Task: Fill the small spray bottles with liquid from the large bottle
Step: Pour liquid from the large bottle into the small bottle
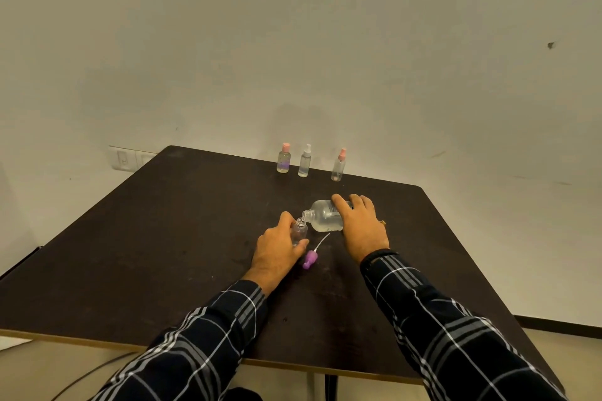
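Left hand: grips the small clear plastic spray bottle, upright.
Right hand: grips the large clear plastic bottle, tipped.
Advice: keep mouths aligned, pour slowly.

dim, warm, even indoor light, soft shadows on the wall, wide-angle bending at edges.

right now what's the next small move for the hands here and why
Probably tip the large bottle a little further with the right hand: its mouth is at the open neck of the small bottle, which the left hand grips on the table. The purple spray cap lies beside it, off, so capping likely comes later.
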